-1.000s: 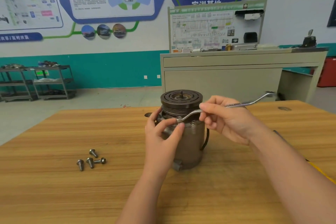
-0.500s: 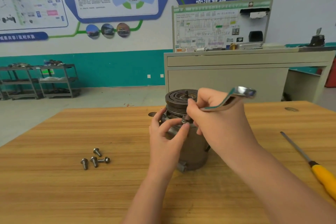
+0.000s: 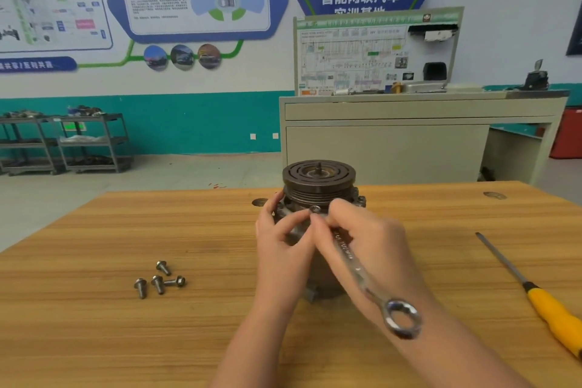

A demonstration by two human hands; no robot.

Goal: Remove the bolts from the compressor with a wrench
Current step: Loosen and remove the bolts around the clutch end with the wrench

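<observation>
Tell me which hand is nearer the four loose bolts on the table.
Left. The left hand holds the compressor, right of the bolts; the right hand is farther right, holding the wrench.

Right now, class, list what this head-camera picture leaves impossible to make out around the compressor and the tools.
- Compressor lower body: hidden behind both hands.
- Wrench working end: covered by right hand fingertips; seating on the bolt unclear.
- Screwdriver handle end: cut off by the right edge.
- Left hand palm side: faces away; its contact unseen.
- Wrench size marking: too blurred.
</observation>
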